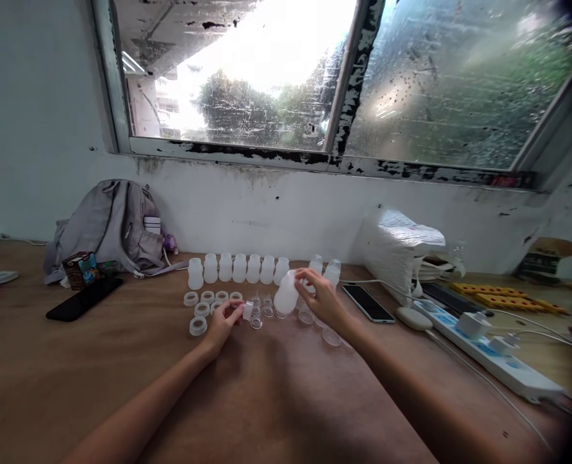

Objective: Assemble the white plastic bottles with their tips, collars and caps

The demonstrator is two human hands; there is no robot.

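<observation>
2 bare arms reach forward.
Left hand pinches with its fingertips; right hand is curled in a grip.

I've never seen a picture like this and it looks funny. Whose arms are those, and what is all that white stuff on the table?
The picture comes from a small camera worn on a person's head, looking forward and down, so you see that person's own two arms reaching out. The right hand holds a white plastic bottle, tilted. The left hand holds a small clear cap at its fingertips. On the brown table a row of bottles stands upright, with white rings lying in front of it. A grey backpack and a black phone lie to the left. To the right are another phone and a power strip. Behind it all is a window.
</observation>
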